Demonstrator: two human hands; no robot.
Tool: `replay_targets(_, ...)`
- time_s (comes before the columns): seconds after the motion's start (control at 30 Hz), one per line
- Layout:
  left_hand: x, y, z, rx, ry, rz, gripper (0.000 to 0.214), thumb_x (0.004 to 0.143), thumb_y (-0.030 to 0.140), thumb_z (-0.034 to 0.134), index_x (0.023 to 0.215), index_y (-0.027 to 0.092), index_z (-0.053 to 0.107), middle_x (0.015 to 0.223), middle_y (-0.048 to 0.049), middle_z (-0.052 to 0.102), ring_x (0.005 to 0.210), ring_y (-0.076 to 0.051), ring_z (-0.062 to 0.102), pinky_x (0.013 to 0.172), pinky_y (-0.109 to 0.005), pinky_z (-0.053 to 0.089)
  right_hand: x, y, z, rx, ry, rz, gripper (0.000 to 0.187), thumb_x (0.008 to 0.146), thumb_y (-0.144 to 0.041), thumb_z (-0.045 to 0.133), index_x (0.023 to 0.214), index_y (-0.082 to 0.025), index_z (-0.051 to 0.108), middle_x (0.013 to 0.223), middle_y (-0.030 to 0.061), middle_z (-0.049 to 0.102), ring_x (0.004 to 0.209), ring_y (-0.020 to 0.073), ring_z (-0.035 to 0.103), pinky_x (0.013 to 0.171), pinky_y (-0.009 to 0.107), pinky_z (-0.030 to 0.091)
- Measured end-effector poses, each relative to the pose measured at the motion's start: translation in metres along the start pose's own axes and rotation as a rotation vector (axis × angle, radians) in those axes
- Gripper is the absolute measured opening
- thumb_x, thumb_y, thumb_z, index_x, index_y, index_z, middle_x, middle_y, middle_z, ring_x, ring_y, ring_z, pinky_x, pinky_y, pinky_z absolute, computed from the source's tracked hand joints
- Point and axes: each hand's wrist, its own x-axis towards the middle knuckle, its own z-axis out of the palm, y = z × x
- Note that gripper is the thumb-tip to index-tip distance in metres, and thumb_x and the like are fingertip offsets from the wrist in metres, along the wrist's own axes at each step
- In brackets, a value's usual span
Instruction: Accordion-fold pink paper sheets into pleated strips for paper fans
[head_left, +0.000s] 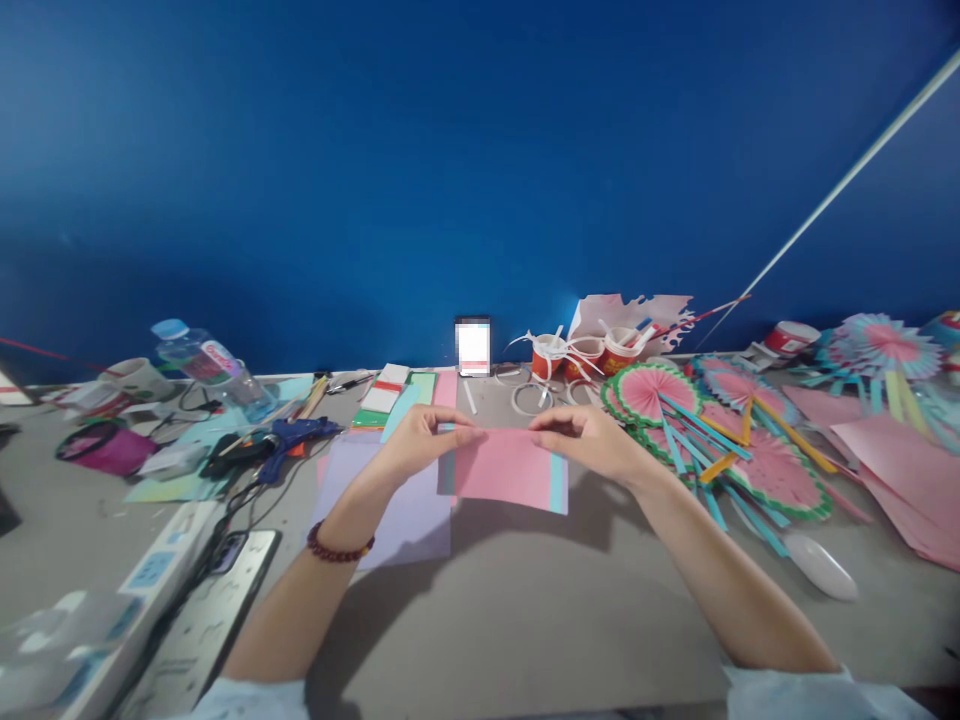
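Between my two hands hangs a pink paper sheet [504, 470] with blue and lilac strips along its side edges, lifted above the grey table. My left hand [429, 436] pinches its upper left corner between thumb and fingers. At the upper right corner, my right hand [576, 436] pinches it in the same way. Beneath and left of the held piece lies a flat lilac paper sheet [397, 510]. Right of my right hand rest round watermelon-patterned paper fans [651, 392] with blue and yellow strips.
A phone [473, 347] leans on the blue wall, beside red cups [550, 355] of strips. On the left are a plastic bottle [214, 362], a blue glue gun [289, 440], a power strip [154, 590] and another phone [217, 620]. A white spoon-like piece [821, 566] lies right.
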Motion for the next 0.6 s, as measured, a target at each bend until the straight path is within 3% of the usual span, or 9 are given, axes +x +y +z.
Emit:
replay_targets(0.33,0.013,-0.021,-0.003,-0.098,-0.077,-0.109,0.032,0.070,0.048,0.071,0.085,0.020,0.075,0.092,-0.0049,0.074,0.091,-0.021,0.064,0.084,-0.031,0.047,0.012,0.022,0.002,0.087,0.095,0.043,0.031,0.069,-0.043,0.071,0.086,-0.018,0.073,0.084,0.0039,0.072,0.079,0.0182,0.064,0.075,0.030,0.048)
replay_targets(0.5,0.016,-0.026,-0.004,-0.143,-0.059,-0.138,0.034,0.068,0.051,0.071,0.084,0.020,0.075,0.094,-0.0049,0.073,0.097,-0.022,0.062,0.091,-0.032,0.043,0.016,0.022,-0.004,0.175,0.007,0.076,0.035,0.070,-0.042,0.070,0.096,-0.019,0.071,0.097,0.0056,0.072,0.092,0.0200,0.064,0.085,0.033,0.048)
replay_targets(0.6,0.019,-0.030,-0.005,-0.166,-0.061,-0.163,0.039,0.068,0.053,0.070,0.088,0.020,0.074,0.098,-0.0058,0.072,0.099,-0.023,0.061,0.090,-0.033,0.042,0.021,0.027,-0.006,0.205,0.037,0.092,0.034,0.069,-0.039,0.071,0.096,-0.018,0.071,0.097,0.0059,0.072,0.091,0.0197,0.064,0.086,0.034,0.047)
